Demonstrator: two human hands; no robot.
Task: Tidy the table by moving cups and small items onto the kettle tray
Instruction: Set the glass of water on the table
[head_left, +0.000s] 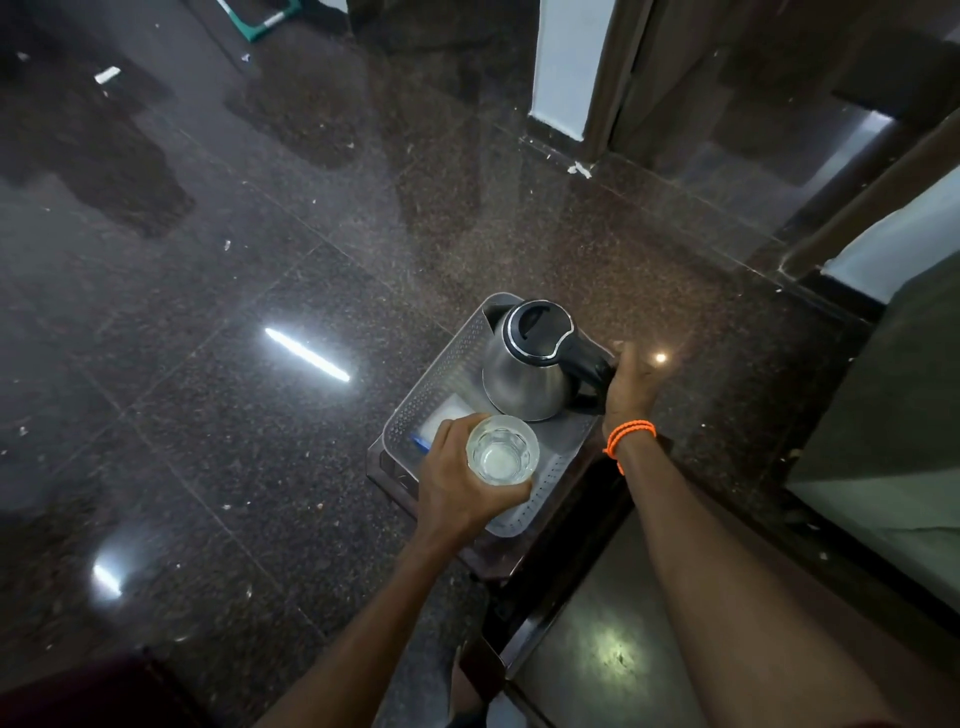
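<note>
— What is on the small dark brown table (488, 558)?

— A translucent grey plastic tray with a dotted, perforated-looking rim (436, 374). At its far end stands a stainless steel electric kettle with a black lid and black handle (524, 379), upright, spout toward the tray's far corner.

— And the cup?

— A clear, faceted drinking glass (502, 450) is at the near end of the tray, just beside the kettle, seen from straight above. The left hand (462, 483) grasps it, fingers and thumb curled round its side. Whether its base touches the tray floor I cannot tell.

— The other hand?

— The right hand (631, 387) is at the tray's right edge, next to the kettle handle. Its fingers curl over that edge, so it seems to grip the tray rim, though the fingertips are hidden. Two orange beaded bands (628, 436) circle that wrist.

— Any small items?

— A flat white sachet or paper (447, 415) lies on the tray floor beside the left hand, partly covered by it, and a small blue piece (421, 442) shows at its near edge.

— Any writing or brand marks?

— None that can be read; the kettle and the sachet are too blurred and dim.

— What surrounds the table?

— A polished dark speckled stone floor (260, 260) with reflected lights, scattered with small pale scraps.
</note>
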